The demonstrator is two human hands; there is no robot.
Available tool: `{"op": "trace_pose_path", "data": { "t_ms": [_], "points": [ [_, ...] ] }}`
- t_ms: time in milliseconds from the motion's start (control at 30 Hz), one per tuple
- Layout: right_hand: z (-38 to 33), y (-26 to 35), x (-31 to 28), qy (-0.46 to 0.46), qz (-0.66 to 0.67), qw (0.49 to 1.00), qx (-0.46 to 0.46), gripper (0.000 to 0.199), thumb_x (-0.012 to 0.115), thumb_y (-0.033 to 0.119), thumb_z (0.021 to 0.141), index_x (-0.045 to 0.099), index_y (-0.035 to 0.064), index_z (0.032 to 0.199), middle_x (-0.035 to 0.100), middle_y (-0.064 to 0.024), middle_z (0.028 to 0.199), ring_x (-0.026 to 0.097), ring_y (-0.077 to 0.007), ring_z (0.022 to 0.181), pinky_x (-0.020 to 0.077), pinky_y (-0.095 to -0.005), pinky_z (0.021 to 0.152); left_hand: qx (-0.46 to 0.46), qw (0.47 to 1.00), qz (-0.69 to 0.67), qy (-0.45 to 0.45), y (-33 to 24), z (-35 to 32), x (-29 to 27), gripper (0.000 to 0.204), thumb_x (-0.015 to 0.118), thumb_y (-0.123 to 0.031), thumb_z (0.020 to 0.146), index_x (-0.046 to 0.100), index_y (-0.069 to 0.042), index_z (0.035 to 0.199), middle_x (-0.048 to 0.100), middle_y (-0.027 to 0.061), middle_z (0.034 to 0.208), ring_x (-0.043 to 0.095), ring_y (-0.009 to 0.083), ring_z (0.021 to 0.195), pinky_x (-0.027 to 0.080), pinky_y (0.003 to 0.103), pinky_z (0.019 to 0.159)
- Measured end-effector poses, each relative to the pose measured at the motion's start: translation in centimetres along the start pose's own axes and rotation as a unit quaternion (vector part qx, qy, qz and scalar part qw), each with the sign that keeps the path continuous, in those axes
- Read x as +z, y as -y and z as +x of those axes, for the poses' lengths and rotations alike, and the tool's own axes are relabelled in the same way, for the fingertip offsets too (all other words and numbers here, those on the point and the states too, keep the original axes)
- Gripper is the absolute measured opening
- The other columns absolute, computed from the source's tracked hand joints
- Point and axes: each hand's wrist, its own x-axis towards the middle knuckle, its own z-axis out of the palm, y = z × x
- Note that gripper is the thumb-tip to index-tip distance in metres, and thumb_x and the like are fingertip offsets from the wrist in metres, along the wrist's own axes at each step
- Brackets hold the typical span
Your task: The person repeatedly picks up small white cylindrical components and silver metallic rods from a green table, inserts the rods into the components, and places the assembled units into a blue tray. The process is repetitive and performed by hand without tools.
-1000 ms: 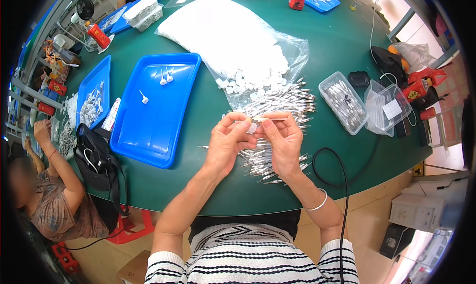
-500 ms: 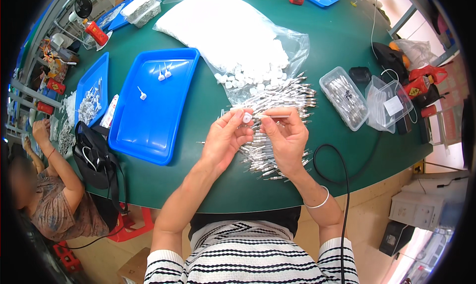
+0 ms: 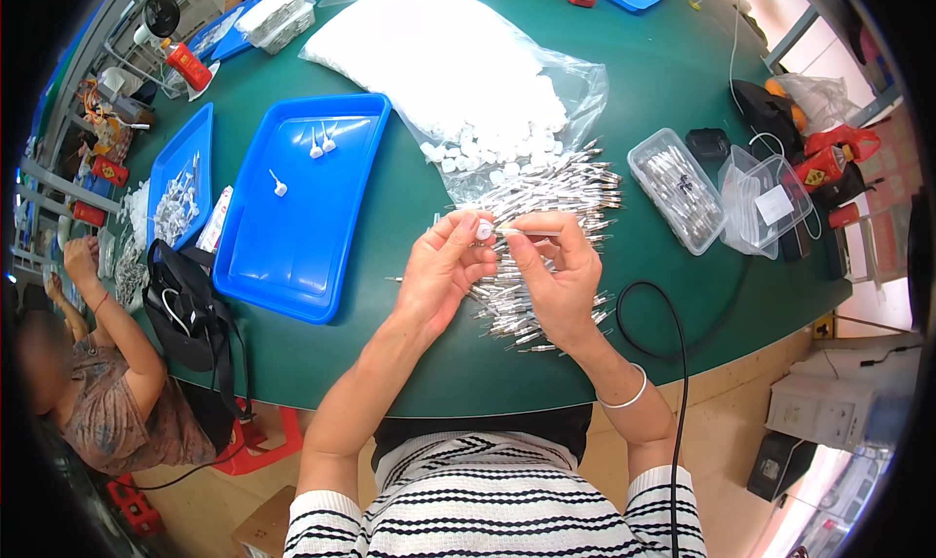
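Observation:
Between thumb and fingers, my left hand (image 3: 441, 270) pinches a small white round plastic cap (image 3: 485, 230). Close beside it, my right hand (image 3: 558, 277) is closed on a thin pale metal rod (image 3: 515, 231), its end pointing at the cap; my fingertips hide whether the two touch. Beneath both hands spreads a heap of slim metal rods (image 3: 585, 190). Just beyond it, white caps (image 3: 507, 134) spill from the mouth of a large clear bag (image 3: 409, 46). Left of my hands lies a blue tray (image 3: 283, 285) holding three white caps with thin stems (image 3: 280, 188).
At right stand a clear box of rods (image 3: 678, 192), an empty-looking clear container (image 3: 770, 207) and a looped black cable (image 3: 643, 334). A black bag (image 3: 190, 309) and second blue tray (image 3: 185, 139) lie left, near a seated co-worker (image 3: 127, 383).
My right fingers have shifted slightly left along the rod, nearer the cap. My left hand and its cap stay almost where they were.

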Motion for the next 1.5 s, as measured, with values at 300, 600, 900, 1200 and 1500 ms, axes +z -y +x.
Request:
{"op": "trace_pose_path", "data": {
  "t_ms": [300,600,900,1200,1500],
  "points": [
    [0.0,0.0,-0.3,0.016,-0.040,0.999,-0.019,0.011,0.064,0.002,0.087,0.061,0.0033,0.098,0.065,-0.0040,0.094,0.062,-0.0101,0.081,0.0506,-0.0249,0.067,0.011,1.000,0.007,-0.008,0.1,-0.1,0.2,0.023,0.059,-0.023,0.095,0.062,-0.003,0.105,0.063,0.0023,0.084,0.061,0.0085,0.070,0.054,0.025,0.066],
    [0.2,0.1,-0.1,0.001,-0.066,0.997,-0.039,0.010,0.066,0.003,0.085,0.061,0.0029,0.094,0.066,-0.0059,0.086,0.064,-0.0137,0.072,0.0513,-0.0263,0.062,0.030,0.999,0.020,-0.007,0.3,0.0,0.2,0.022,0.059,-0.023,0.094,0.062,-0.003,0.104,0.064,0.0026,0.084,0.061,0.0081,0.070,0.054,0.023,0.065],
    [0.2,0.2,-0.3,0.011,-0.092,0.995,-0.029,0.010,0.065,0.002,0.085,0.062,0.0023,0.094,0.066,-0.0041,0.087,0.062,-0.0104,0.073,0.0502,-0.0241,0.062,0.020,1.000,0.019,-0.011,0.5,0.2,0.1,0.021,0.058,-0.022,0.095,0.063,-0.004,0.103,0.063,0.0017,0.084,0.060,0.0080,0.069,0.054,0.024,0.065],
    [0.6,0.8,-0.4,0.010,-0.106,0.994,-0.019,0.010,0.067,0.003,0.084,0.061,0.0014,0.091,0.067,-0.0063,0.084,0.064,-0.0113,0.070,0.0509,-0.0242,0.061,0.000,1.000,0.005,0.006,0.5,0.2,0.1,0.021,0.058,-0.023,0.095,0.063,-0.004,0.103,0.062,0.0003,0.083,0.059,0.0077,0.070,0.053,0.024,0.067],
    [0.6,0.8,-0.3,0.006,-0.133,0.990,-0.055,0.010,0.067,0.003,0.083,0.060,0.0029,0.090,0.065,-0.0064,0.081,0.064,-0.0136,0.064,0.0501,-0.0261,0.057,0.015,1.000,0.023,-0.006,0.7,0.2,0.2,0.021,0.059,-0.023,0.094,0.063,-0.004,0.102,0.062,0.0004,0.084,0.059,0.0081,0.069,0.054,0.024,0.066]
  ]
}}
